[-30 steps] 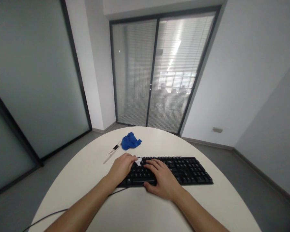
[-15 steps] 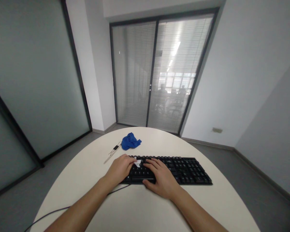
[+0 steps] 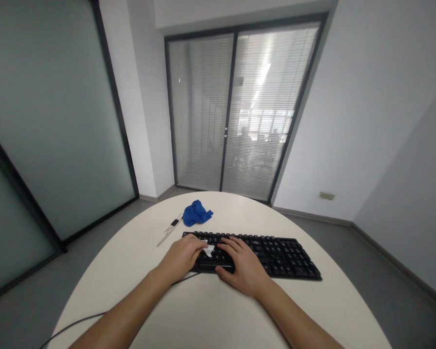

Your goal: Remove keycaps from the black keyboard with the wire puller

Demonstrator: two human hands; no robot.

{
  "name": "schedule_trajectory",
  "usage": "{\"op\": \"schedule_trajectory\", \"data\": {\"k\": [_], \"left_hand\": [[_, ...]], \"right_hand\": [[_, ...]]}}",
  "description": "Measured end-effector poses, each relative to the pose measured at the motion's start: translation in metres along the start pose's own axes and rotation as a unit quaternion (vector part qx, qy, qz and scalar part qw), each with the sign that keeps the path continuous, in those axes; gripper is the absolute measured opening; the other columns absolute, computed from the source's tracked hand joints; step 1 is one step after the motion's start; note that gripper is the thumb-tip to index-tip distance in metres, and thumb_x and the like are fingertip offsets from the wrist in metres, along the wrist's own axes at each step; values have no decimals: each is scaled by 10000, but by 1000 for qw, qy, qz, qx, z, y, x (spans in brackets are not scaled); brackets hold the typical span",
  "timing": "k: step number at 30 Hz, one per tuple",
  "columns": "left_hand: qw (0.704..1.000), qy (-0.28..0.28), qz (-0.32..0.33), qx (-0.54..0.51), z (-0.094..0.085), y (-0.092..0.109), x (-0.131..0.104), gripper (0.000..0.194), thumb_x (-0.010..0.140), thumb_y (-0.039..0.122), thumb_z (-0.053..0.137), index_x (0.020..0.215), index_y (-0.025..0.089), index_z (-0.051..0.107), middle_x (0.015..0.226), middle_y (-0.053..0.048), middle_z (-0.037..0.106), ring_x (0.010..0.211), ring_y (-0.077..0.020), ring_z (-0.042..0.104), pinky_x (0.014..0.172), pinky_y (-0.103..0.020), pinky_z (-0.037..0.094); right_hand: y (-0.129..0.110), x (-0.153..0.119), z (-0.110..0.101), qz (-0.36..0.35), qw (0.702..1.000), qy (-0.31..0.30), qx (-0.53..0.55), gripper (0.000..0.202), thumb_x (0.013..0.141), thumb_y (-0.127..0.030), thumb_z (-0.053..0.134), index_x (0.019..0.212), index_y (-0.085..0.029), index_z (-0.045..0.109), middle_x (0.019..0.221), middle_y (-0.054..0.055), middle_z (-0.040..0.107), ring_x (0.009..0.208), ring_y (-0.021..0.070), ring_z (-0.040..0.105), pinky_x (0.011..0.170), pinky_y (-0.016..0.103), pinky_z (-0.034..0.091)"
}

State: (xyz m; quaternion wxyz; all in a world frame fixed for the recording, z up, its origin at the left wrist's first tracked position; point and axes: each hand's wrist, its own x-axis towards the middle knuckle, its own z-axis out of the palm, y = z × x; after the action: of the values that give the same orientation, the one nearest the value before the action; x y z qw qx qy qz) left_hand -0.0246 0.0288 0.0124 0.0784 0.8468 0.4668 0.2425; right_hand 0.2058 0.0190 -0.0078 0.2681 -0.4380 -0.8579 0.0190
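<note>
A black keyboard lies slightly askew on the pale round table. At its left end, my left hand pinches a small white piece, like tissue or wipe, against the keys. My right hand rests over the left-middle part of the keyboard with its fingers spread, the thumb near the front edge; nothing shows in it. Beyond the keyboard's left end is a crumpled blue cloth. Left of the cloth lie thin light sticks or tools with a black piece.
The round white table curves away on both sides. A black cable runs from the keyboard's front under my left arm to the table's left edge. A glass partition with blinds stands behind the table.
The keyboard has turned slightly, its left end moving away from me and its right end shifting a little right. The white piece and my left thumb have moved slightly right.
</note>
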Motion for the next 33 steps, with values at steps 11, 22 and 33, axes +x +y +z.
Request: {"op": "schedule_trajectory", "data": {"k": [11,22,33], "left_hand": [[998,-4,60,-23,4,-5,-4,268,898,130,480,1026,239,689,1014,-34,681,988,-183,592,877,-294,463],[970,64,-47,-228,14,11,-1,231,889,250,533,1098,231,631,1081,-32,681,982,-199,620,914,-328,456],[871,38,-136,-470,27,28,2,183,865,269,563,1000,170,487,913,-43,642,799,-149,652,723,-274,525]], "right_hand": [[3,1,2,16,1000,9,-17,534,735,-383,684,1234,-207,615,1332,79,577,1274,291,454,1114,465,330],[0,2,-3,-5,1000,27,-15,605,734,-369,694,1295,-197,542,1324,108,569,1242,296,473,1089,493,342],[-10,1,2,-95,991,86,21,310,890,-195,543,1198,-215,567,1127,115,639,1031,234,593,887,388,499]]}}
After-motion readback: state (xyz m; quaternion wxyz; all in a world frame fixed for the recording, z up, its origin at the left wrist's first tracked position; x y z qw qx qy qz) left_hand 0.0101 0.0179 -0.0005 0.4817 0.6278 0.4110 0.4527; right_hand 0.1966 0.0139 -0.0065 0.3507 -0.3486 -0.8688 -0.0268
